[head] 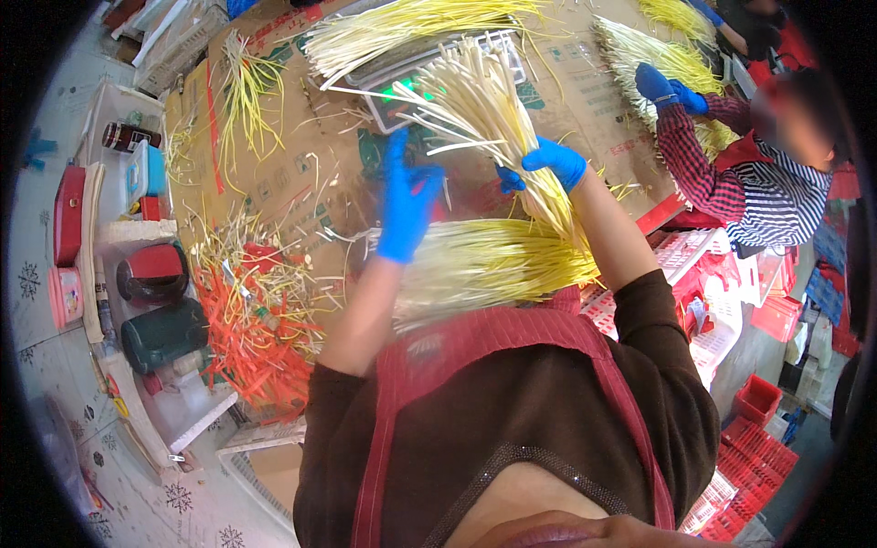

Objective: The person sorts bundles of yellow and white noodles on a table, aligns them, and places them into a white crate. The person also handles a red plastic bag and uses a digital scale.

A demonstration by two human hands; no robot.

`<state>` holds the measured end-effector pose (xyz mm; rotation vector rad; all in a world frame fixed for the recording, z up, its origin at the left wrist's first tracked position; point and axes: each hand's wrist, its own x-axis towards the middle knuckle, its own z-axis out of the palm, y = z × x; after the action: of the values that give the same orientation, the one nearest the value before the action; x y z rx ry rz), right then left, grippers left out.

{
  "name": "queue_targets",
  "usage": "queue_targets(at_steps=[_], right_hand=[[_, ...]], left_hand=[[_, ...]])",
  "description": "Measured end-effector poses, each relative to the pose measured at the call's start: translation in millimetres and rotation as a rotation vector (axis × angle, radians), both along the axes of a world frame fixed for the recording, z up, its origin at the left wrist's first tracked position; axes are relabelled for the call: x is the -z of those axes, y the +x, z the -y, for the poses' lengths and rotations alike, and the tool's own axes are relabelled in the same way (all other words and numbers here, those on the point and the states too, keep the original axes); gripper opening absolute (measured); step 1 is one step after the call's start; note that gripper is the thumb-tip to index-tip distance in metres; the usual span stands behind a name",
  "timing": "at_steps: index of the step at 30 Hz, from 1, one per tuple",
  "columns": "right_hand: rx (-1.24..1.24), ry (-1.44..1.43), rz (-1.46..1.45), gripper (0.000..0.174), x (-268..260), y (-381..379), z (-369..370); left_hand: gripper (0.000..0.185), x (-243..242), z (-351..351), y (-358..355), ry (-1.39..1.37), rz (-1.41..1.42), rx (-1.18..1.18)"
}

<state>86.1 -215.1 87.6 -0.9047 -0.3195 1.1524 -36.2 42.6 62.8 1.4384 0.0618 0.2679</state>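
Note:
My right hand [558, 164], in a blue glove, grips a bundle of pale-stemmed yellow shoots [503, 116] near its yellow part. The white ends fan out up and to the left, over a scale with a lit green display [404, 89]. My left hand [409, 195], also gloved in blue, is blurred and to the left of the bundle, with fingers apart and nothing in it. A large pile of the same shoots [479, 264] lies along the table edge close to my apron. Another heap [411, 31] lies at the scale's far side.
Cardboard [294, 164] covers the table. Red strips [253, 349] and loose stems are heaped at the left; a small bunch [246, 89] lies beyond. A co-worker [747, 157] in blue gloves handles shoots at the right. White crates [692, 253] stand below. A foam box [123, 185] holds containers.

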Motion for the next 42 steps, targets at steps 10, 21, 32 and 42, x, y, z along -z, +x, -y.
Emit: queue_targets(at_steps=[10,21,32,42], right_hand=[[0.055,-0.067,-0.063,0.072,15.8,-0.8,2.4],[-0.336,-0.031,-0.079,0.074,23.4,-17.0,-46.0],[-0.257,-0.171,-0.074,0.071,34.2,-22.7,-54.4],[-0.336,-0.222,0.041,0.047,40.2,-27.8,-73.3]], left_hand=[[0.021,10.8,-37.0,13.7,0.358,-0.192,0.053],[0.028,-20.4,-62.0,-1.2,0.635,0.042,-0.134],[0.041,-10.2,-96.7,-13.9,0.077,-0.010,-0.607],[0.042,-55.0,-36.2,-21.9,0.986,0.127,-0.238]])
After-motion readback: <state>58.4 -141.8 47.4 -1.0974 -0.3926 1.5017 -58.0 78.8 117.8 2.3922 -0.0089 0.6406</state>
